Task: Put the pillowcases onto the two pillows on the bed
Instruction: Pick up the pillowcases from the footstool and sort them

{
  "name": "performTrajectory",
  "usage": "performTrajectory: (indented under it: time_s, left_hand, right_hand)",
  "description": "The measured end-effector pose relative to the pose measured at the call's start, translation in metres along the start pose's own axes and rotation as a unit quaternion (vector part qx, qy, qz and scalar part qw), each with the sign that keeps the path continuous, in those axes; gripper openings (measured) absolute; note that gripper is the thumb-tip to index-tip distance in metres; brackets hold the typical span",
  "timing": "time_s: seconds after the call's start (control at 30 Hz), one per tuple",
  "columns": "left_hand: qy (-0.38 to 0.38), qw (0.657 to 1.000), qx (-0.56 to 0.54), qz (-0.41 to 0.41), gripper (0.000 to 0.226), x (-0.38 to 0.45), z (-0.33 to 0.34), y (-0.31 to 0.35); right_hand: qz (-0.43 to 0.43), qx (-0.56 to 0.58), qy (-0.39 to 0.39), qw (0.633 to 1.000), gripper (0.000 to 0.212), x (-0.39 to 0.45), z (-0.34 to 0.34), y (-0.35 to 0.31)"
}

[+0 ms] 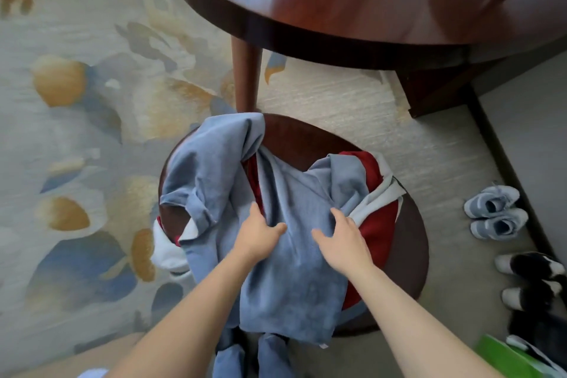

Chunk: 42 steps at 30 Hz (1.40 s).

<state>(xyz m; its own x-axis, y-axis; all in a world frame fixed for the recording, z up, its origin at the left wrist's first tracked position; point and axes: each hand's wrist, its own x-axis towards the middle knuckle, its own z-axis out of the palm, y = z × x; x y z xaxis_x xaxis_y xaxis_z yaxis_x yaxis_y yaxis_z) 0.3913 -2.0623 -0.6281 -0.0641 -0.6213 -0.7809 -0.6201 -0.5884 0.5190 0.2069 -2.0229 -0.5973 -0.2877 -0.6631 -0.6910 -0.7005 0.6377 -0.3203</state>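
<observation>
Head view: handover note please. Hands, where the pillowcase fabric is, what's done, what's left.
Left hand: fingers curled into the crumpled blue-grey pillowcase fabric, gripping it.
Right hand: fingers dug into a fold of the same fabric, gripping.
The fabric is heaped on a round dark wooden stool, over a red and white cloth, with one end hanging off the near edge.
No bed or pillows in view.
Done: fabric grasped, nothing more.
Left: lift it, separate the pillowcases, take them to the bed, fit both pillows.
</observation>
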Motion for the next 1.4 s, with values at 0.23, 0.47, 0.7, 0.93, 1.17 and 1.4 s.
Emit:
performTrajectory:
  time_s: [0.23,0.47,0.7,0.93,1.17,1.4]
  left_hand:
    - [0.042,0.986,0.133,0.097,0.024,-0.026,0.025,0.012]
    - [0.040,0.973,0.125,0.192,0.030,-0.069,0.003,0.013]
    - [0.229,0.939,0.167,0.196,0.050,-0.050,-0.074,-0.013]
    - [0.155,0.962,0.224,0.014,0.115,0.034,-0.112,-0.054]
    - [0.144,0.972,0.166,0.086,0.071,0.038,-0.078,-0.064]
    - [0.037,0.981,-0.052,0.184,0.038,-0.019,-0.033,-0.043]
  right_hand:
    - [0.051,0.204,-0.027,0.977,0.066,0.007,0.013,-0.031]
    - [0.030,0.196,-0.025,0.980,0.054,-0.012,0.014,-0.071]
    - [-0.018,0.119,-0.032,0.992,0.032,-0.030,0.002,-0.079]
    - [-0.021,0.094,0.000,0.995,0.032,-0.015,0.030,-0.065]
    - [-0.014,0.130,0.030,0.991,0.041,-0.007,0.063,-0.080]
    - [0.029,0.256,0.006,0.966,0.043,-0.013,0.084,-0.123]
